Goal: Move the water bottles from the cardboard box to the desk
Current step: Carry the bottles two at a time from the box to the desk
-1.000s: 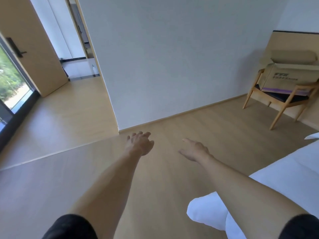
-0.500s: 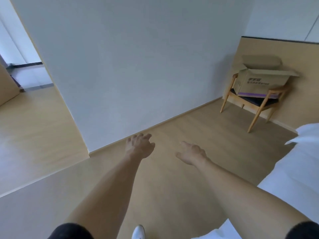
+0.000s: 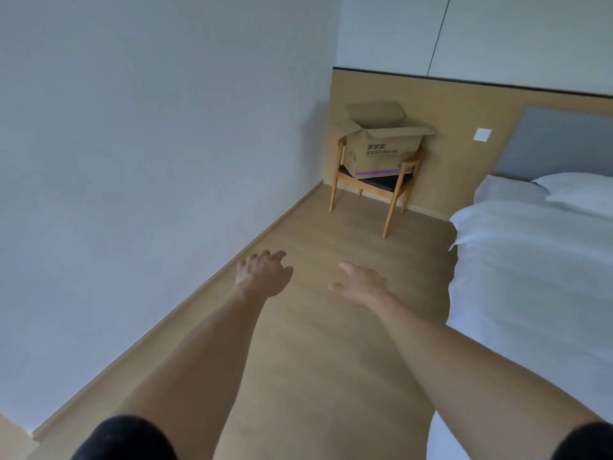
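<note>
A: Where's the task thing? We've got the cardboard box (image 3: 381, 147) sitting on the seat of a wooden armchair (image 3: 391, 187) in the far corner, flaps open, purple strip along its lower edge.

B: Agreed. Bottles? We can't see inside from this angle, the front wall hides the contents. Dark print on the front is too small for us to read.

A: No desk in view either. Hands next. Left hand (image 3: 263, 272) out in front over the wood floor (image 3: 315, 360), holding nothing, fingers loosely bent and slightly apart. We see the back of it, so the fingertips are mostly hidden.

B: Right hand (image 3: 361, 282) level with it, also holding nothing, thumb out to the side, fingers relaxed and pointing forward. We only see it foreshortened, so how far they spread we can't tell.

A: Both hands are well apart from the box, nothing touching.

B: Rest: white wall (image 3: 132, 161) on the left, bed (image 3: 537, 277) with white sheets on the right, cut off by the frame edge. Pillow (image 3: 577, 185) also cut off. Grey headboard (image 3: 557, 144) partly out of frame, white wall switch (image 3: 482, 134) beside it on the wood panel.

A: Black sleeves at the bottom corners, both clipped.
</note>
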A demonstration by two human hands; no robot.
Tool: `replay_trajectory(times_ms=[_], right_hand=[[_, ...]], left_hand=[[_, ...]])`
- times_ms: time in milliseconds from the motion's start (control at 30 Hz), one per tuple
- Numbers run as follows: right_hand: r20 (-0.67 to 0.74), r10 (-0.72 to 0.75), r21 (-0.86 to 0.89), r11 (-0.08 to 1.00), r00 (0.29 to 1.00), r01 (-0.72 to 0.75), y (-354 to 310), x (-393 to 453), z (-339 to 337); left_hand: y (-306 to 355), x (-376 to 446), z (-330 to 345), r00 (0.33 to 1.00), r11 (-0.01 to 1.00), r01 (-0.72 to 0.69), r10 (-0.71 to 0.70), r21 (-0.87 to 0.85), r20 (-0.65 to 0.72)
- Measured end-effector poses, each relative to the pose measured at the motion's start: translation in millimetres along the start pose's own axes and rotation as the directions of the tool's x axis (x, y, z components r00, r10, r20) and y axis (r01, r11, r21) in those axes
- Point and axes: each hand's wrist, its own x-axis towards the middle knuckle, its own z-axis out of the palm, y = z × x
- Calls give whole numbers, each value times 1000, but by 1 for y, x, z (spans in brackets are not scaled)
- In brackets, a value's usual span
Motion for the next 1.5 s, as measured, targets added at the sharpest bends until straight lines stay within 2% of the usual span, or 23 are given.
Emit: replay_trajectory(times_ms=[300, 567, 800, 1033, 1267, 1500], right_hand=[[-36, 178, 60, 983, 983, -176, 30, 76, -38], [-27, 230, 159, 962, 973, -223, 80, 202, -72], [-9, 259, 168, 952, 966, -254, 139, 310, -127], [8, 320, 197, 928, 947, -315, 188, 389, -157], [-41, 393, 255, 893, 919, -370, 242, 467, -190], [-42, 471, 255, 858, 881, -446, 297, 588, -238]], left_hand=[[62, 122, 3, 975, 976, -216, 215, 20, 53], [112, 255, -3, 968, 966, -242, 234, 90, 90], [198, 372, -40, 961, 960, -276, 275, 52, 34], [261, 453, -33, 941, 933, -336, 329, 131, 74], [346, 557, -23, 896, 887, -443, 432, 127, 108], [421, 697, -11, 846, 840, -530, 514, 120, 138]])
